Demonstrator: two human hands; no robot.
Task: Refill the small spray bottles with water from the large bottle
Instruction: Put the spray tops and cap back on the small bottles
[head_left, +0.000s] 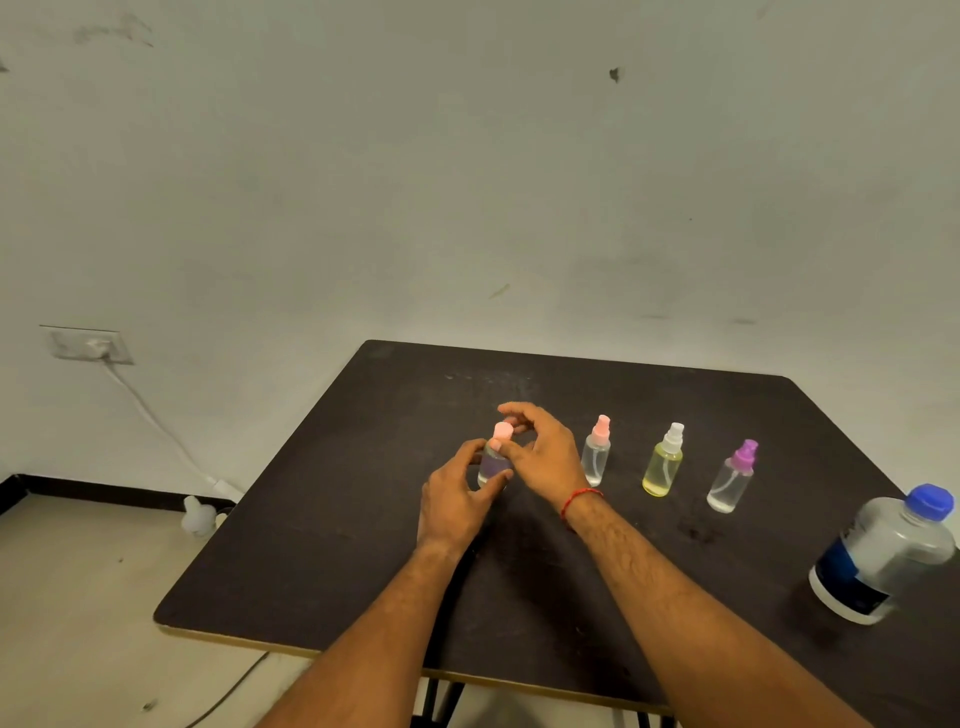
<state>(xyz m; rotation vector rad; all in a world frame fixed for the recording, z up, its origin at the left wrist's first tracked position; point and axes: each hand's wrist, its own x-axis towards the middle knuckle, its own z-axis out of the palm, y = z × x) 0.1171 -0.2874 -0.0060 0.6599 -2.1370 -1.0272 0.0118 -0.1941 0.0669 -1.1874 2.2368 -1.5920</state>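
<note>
The left hand is curled round the body of a small spray bottle, which it holds upright on the counter. The right hand, with a red thread at its wrist, comes in from the other side, and its thumb and fingertips pinch the pink spray top of that bottle. From this grip I judge that the top is being twisted, but whether off or on cannot be told. The bottle is clear plastic, round-shouldered and smooth, and seems to hold clear liquid, though the level is hidden by the fingers. To its right three more small bottles stand in a row, apart from one another, all with their tops on: a pink-topped bottle, a yellow-tinted bottle with a white top, and a purple-topped bottle with only a little liquid at its base and a thin dip tube showing. The large bottle stands well apart at the right edge, translucent with a dark blue label, its ribbed blue cap still on, so the pouring seems mostly left to do. The counter is dark, matt and scuffed, with a pale edge. Behind it is a stained plaster wall with a socket and a white cable.
</note>
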